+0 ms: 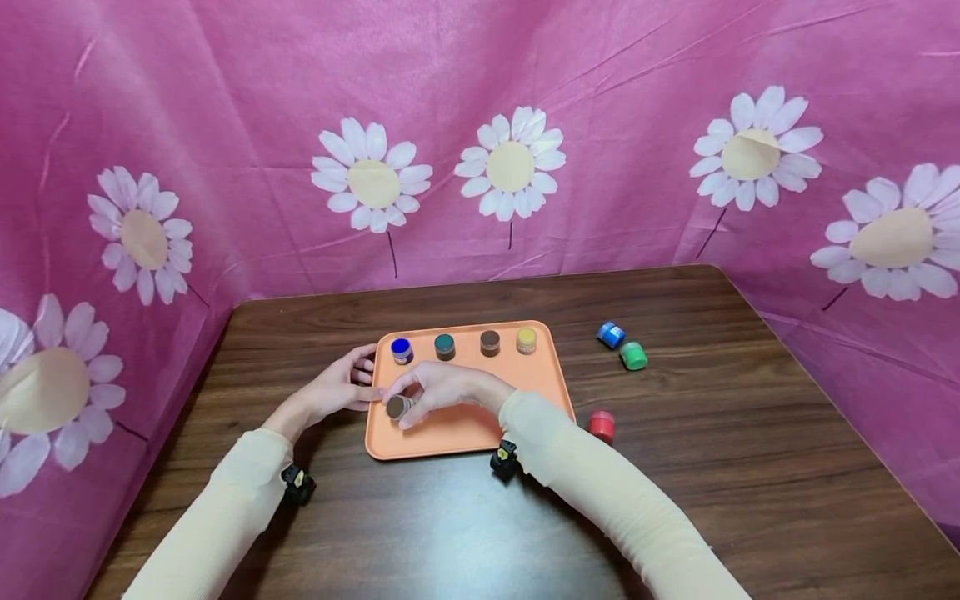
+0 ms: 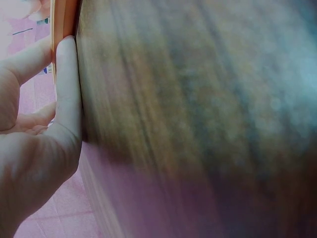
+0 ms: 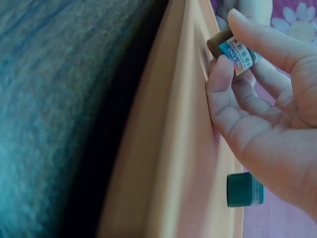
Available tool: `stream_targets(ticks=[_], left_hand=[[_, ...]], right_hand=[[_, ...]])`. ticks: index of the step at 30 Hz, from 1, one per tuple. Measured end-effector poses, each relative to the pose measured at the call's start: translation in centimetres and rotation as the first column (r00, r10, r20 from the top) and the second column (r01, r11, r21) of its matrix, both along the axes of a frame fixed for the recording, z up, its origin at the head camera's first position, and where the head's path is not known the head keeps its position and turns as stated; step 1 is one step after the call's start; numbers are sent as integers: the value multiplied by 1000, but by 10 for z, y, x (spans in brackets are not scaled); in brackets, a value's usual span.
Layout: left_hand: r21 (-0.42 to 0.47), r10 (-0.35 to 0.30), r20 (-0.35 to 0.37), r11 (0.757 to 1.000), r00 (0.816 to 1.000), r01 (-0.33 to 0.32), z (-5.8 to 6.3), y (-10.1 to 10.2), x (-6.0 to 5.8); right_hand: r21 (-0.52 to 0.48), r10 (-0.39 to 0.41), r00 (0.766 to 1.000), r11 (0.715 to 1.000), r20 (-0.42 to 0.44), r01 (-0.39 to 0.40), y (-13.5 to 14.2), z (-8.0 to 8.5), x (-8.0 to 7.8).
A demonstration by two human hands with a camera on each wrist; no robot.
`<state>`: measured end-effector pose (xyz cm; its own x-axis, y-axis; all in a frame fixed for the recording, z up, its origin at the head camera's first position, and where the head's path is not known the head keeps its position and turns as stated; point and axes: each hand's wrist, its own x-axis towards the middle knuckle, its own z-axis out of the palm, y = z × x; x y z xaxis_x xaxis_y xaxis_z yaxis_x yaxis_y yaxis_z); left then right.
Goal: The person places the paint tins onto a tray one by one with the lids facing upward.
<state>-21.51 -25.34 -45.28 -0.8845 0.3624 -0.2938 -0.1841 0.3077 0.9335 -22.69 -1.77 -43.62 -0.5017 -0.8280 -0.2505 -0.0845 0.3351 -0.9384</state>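
Observation:
My right hand pinches a small brown-lidded paint jar between thumb and fingers, over the front left part of an orange tray. In the right wrist view this jar is tilted, with its printed label showing. At the tray's left rim lies my left hand, its fingers and thumb touching the edge. Along the tray's back side stand a blue jar, a dark green jar, a brown jar and a yellow jar.
On the wooden table, right of the tray, are a blue jar and a green jar close together. A red jar stands nearer, beside my right forearm. Pink flowered cloth hangs around the table.

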Motion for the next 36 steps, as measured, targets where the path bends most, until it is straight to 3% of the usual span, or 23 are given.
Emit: stream_targets(ticks=[14, 36], left_hand=[[2, 4, -1, 1000, 1000, -4, 1, 1, 0], [5, 14, 5, 1000, 1000, -14, 1, 2, 1]], right_hand=[[47, 87, 991, 995, -103, -83, 1, 4, 2], [-25, 91, 996, 996, 1, -91, 2, 4, 4]])
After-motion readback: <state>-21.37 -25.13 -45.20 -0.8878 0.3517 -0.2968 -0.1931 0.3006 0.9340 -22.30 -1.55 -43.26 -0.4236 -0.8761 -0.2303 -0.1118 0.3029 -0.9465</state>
